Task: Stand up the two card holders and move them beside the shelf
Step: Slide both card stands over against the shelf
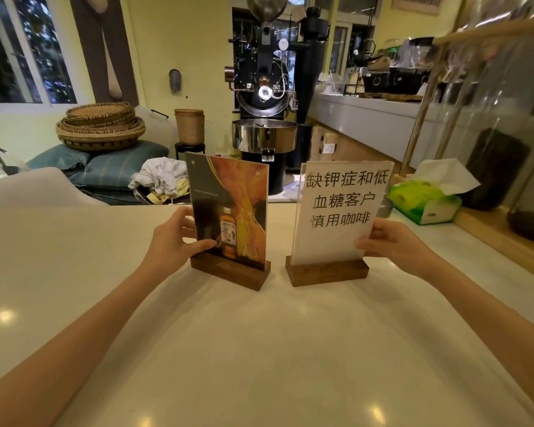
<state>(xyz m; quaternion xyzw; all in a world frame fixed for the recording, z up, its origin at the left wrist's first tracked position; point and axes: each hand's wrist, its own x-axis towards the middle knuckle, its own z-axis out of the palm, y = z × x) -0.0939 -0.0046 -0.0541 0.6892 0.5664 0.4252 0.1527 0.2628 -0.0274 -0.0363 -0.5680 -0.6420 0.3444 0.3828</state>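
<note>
Two card holders stand upright on the pale counter [259, 349], each an acrylic sheet in a dark wooden base. The left card holder [232, 211] shows a whisky bottle on an orange picture. My left hand [174, 238] grips its left edge, thumb on the front. The right card holder [341, 211] carries a white sheet with black Chinese writing. My right hand [392, 241] grips its lower right edge. Both bases rest on the counter, a small gap between them. The wooden shelf [503, 229] stands at the right edge of the counter.
A green tissue pack [426, 201] lies on the counter just right of the right card holder, in front of the shelf. Large glass jars [500, 167] stand on the shelf. Beyond the counter's far edge are a black coffee roaster [265, 97], cushions and woven baskets [101, 126].
</note>
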